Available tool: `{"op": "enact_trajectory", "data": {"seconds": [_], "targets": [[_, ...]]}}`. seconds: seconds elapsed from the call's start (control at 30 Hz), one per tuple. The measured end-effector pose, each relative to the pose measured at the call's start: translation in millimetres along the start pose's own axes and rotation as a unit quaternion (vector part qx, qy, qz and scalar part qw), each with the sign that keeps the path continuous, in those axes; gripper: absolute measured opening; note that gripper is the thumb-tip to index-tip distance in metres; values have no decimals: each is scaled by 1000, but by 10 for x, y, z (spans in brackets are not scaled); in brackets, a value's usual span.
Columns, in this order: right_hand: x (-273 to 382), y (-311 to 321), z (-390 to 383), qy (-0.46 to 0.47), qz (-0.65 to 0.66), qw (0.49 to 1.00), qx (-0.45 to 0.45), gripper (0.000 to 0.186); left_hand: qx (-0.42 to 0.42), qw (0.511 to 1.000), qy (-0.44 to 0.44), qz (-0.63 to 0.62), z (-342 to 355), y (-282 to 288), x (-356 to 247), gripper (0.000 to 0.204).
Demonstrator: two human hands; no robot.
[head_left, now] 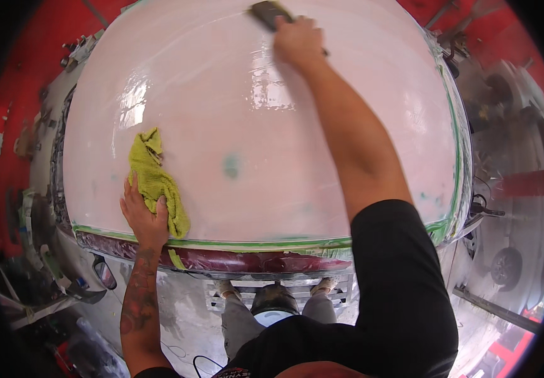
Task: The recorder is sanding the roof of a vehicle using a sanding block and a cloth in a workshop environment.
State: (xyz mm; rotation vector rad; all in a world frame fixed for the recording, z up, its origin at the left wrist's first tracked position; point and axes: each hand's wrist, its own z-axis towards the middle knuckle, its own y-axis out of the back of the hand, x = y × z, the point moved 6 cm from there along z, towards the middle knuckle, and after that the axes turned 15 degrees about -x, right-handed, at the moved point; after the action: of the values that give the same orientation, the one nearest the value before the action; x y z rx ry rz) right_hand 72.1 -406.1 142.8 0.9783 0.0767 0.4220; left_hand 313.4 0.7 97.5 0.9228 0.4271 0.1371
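Note:
A wide vehicle roof coated in pale pinkish white fills the middle of the view, wet and shiny in patches. Near its far edge my right hand is closed around a dark sanding block, whose blurred end lies against the wet surface. My left hand rests on the roof at the near left, fingers stretched and lying partly on a crumpled yellow-green towel. A small greenish spot shows through the coating between the hands.
Green masking tape borders the near and right edges, above a dark red strip. Below, a dark bucket stands between my legs on a slatted platform. A side mirror juts out at left; another vehicle's wheel is at right.

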Motion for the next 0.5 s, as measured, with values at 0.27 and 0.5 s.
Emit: {"op": "enact_trajectory", "data": {"seconds": [0.27,0.5], "targets": [[-3796,976,-1154,-359,-220,903,79,53,2,1000,9,6,7,-24,-50,81],[-1649,468,-187,-313,-173,933,48,48,10,1000,24,-1,16,30,-143,86]]}}
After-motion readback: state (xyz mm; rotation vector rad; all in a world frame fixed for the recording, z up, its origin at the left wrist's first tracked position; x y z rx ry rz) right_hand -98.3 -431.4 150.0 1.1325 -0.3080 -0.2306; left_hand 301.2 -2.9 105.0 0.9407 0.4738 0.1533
